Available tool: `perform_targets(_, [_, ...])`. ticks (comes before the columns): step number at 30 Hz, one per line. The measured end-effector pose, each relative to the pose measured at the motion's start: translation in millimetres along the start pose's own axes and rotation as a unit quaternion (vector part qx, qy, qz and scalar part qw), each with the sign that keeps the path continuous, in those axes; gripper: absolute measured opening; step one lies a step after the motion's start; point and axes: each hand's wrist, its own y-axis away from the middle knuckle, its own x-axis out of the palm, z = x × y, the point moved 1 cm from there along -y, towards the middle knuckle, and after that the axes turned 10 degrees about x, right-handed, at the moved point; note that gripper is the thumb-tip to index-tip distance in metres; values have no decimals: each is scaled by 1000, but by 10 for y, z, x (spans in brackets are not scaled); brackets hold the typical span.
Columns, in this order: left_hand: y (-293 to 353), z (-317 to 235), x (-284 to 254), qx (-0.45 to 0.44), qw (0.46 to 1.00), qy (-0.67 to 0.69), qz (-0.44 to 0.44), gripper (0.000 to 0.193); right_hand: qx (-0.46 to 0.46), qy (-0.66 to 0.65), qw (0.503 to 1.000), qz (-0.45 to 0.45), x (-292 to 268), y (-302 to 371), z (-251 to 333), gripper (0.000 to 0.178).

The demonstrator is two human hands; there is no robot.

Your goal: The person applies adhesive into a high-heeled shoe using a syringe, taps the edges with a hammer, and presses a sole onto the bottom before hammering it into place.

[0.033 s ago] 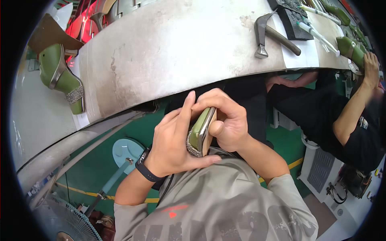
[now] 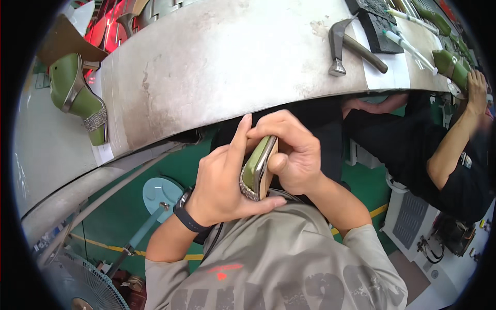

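In front of my chest I hold a green shoe last (image 2: 251, 168) fitted with a sandal. A shiny metallic edge runs around its sole, and a glittering band crosses one end. My left hand (image 2: 219, 181) cups it from the left, forefinger pointing up and thumb stretched beneath. My right hand (image 2: 294, 155) curls over its top end, the thumb pressing the tan sole. My palms and fingers hide much of the last. Resting on the left of the bench is a similar green last (image 2: 77, 98) with a metallic strap and a glittering band.
The pale, stained bench (image 2: 222, 57) curves across ahead. A hammer (image 2: 338, 49), a black block (image 2: 380, 31) and syringes (image 2: 411, 49) lie at its right. A co-worker's hand (image 2: 476, 85) touches another green last (image 2: 450, 67). A fan (image 2: 85, 284) stands lower left.
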Motion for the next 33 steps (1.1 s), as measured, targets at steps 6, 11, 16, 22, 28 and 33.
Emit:
perform_targets(6, [-19,179,45,-80,994,-74,-12,106,-211,502,817,-190,-779,-511,647,39])
perform_targets(11, [-57,147,69,-143,983,-109,22,105,-117,678,715,-125,-1295,-844,602,55])
perform_targets(16, [-48,175,53,-132,984,-119,20,106,34,638,762,-107,-1125,-904,788,60])
perform_targets(22, [-108,218,67,-99,990,-97,-2,103,117,276,954,-1,-577,-305,896,72])
perform_targets(28, [-100,234,81,-77,992,-96,-12,104,59,425,903,-21,-846,-187,952,25])
perform_targets(33, [-95,234,113,-79,991,-110,-18,105,64,356,917,-171,-765,-82,1012,56])
